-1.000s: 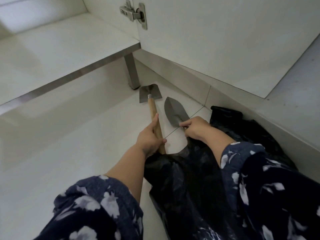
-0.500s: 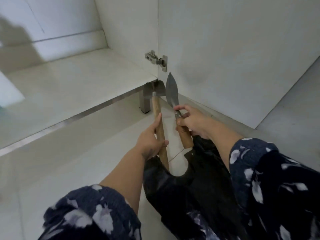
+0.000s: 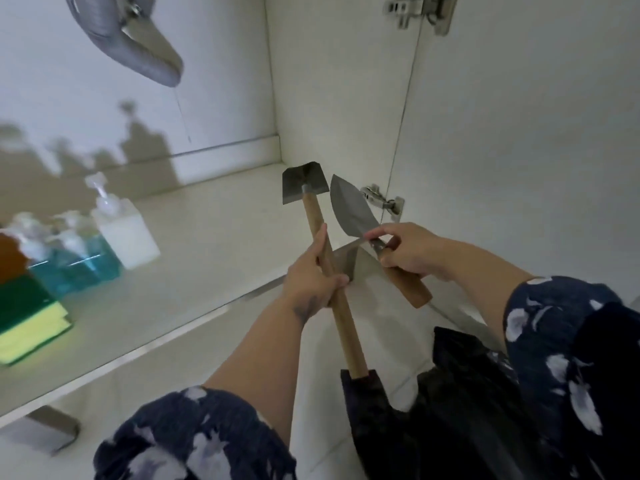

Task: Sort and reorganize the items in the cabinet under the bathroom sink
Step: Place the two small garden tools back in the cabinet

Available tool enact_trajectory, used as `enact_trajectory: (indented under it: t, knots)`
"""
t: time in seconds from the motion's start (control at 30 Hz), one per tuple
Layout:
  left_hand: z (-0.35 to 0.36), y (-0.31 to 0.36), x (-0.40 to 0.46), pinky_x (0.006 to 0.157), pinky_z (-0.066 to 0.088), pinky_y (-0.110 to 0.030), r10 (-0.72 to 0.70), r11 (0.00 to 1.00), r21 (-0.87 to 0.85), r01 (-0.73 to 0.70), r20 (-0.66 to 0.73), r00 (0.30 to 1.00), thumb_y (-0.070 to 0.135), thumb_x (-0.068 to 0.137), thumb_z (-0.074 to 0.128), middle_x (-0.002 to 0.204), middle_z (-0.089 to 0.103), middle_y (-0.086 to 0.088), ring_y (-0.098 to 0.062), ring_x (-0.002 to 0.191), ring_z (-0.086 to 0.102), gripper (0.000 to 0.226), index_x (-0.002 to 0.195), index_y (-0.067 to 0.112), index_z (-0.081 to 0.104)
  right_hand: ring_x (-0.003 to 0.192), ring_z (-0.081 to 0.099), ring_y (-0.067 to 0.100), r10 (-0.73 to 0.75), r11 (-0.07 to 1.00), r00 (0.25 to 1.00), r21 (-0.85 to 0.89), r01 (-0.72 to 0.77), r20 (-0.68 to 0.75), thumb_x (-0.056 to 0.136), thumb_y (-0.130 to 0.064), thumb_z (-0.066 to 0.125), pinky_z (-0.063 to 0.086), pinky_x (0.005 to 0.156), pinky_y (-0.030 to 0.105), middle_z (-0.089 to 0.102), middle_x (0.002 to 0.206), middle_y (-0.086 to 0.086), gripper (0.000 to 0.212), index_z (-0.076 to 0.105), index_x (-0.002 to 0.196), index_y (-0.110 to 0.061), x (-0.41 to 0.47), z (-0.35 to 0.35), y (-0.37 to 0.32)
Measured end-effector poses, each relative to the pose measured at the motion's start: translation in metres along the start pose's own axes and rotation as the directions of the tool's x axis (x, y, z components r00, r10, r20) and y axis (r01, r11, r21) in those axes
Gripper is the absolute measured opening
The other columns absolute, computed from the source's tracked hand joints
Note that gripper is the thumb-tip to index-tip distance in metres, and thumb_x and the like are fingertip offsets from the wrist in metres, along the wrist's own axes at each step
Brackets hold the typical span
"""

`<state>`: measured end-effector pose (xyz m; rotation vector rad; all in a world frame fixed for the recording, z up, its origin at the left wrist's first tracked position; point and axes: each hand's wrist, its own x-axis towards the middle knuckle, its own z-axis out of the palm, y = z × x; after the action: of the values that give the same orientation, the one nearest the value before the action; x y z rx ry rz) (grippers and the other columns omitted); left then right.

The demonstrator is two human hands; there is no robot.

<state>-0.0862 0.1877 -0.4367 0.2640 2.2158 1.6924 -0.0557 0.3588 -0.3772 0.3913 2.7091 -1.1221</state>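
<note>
My left hand point(image 3: 310, 277) grips the long wooden handle of a small square-bladed spade point(image 3: 304, 183), held upright over the front edge of the cabinet floor point(image 3: 214, 237). Just to its right, my right hand point(image 3: 407, 249) holds a pointed metal trowel point(image 3: 349, 207) by the top of its short wooden handle, blade tilted up and left. The two blades almost touch in front of the cabinet's right inner wall.
Pump bottles point(image 3: 117, 226) of clear, white and blue liquid stand at the left of the cabinet, beside stacked sponges point(image 3: 27, 320). A grey drain hose point(image 3: 128, 43) hangs at top left. The open door point(image 3: 519, 133) with its hinges point(image 3: 381, 199) is at right. A black bag point(image 3: 450, 410) lies on the floor below.
Both hands have lifted the spade and trowel off the tiled floor, up and forward to the cabinet opening. The view has swung up, bringing the bottles, sponges and hose into sight.
</note>
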Motion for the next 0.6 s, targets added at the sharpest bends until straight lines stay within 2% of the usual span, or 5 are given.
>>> enact_trajectory:
  t: [0.1,0.2,0.33,0.47,0.6]
  knots:
    - [-0.019,0.002,0.034,0.062,0.060,-0.034,-0.050,0.999,-0.014,0.049,-0.046,0.998,0.004,0.083,0.070,0.119,0.050,0.000,-0.025,0.089,0.066,0.094,0.145,0.051,0.018,0.111,0.053,0.025,-0.054,0.986,0.998,-0.157,0.059,0.035,0.089,-0.003,0.051,0.043,0.082,0.030,0.052,0.128,0.005,0.051,0.053,0.133,-0.030,0.039,0.010,-0.019]
    - [-0.038,-0.002,0.074,0.069,0.060,-0.043,-0.137,0.989,-0.056,0.134,-0.061,0.989,0.000,0.083,0.070,0.118,0.051,-0.004,-0.028,0.093,0.065,0.095,0.144,0.052,0.020,0.117,0.053,0.025,-0.079,0.946,0.995,-0.310,0.093,0.058,0.090,-0.006,0.049,0.043,0.089,0.028,0.052,0.136,0.003,0.050,0.054,0.133,-0.030,0.085,0.019,-0.035]
    - [-0.062,-0.008,0.147,0.068,0.061,-0.043,-0.169,0.985,-0.033,0.167,-0.097,0.981,0.001,0.084,0.068,0.114,0.052,-0.001,-0.027,0.091,0.068,0.094,0.146,0.049,0.016,0.120,0.050,0.027,-0.080,0.925,0.993,-0.364,0.108,0.091,0.094,-0.008,0.047,0.043,0.096,0.031,0.049,0.139,0.006,0.047,0.051,0.137,-0.027,0.162,0.031,-0.051]
    - [-0.086,-0.012,0.219,0.077,0.059,-0.050,-0.195,0.981,-0.025,0.193,-0.101,0.976,0.000,0.085,0.067,0.128,0.051,-0.005,-0.028,0.098,0.067,0.094,0.148,0.047,0.014,0.124,0.048,0.029,-0.078,0.919,0.993,-0.380,0.106,0.089,0.094,-0.007,0.048,0.042,0.099,0.033,0.046,0.143,0.007,0.047,0.050,0.138,-0.026,0.247,0.044,-0.059]
    - [-0.107,-0.011,0.272,0.074,0.059,-0.046,-0.217,0.976,-0.015,0.217,-0.078,0.973,0.002,0.084,0.067,0.142,0.045,-0.009,-0.028,0.103,0.065,0.095,0.149,0.044,0.013,0.125,0.048,0.031,-0.037,0.893,0.997,-0.446,0.063,0.066,0.094,-0.011,0.047,0.044,0.096,0.032,0.045,0.143,0.012,0.048,0.045,0.141,-0.016,0.315,0.050,-0.067]
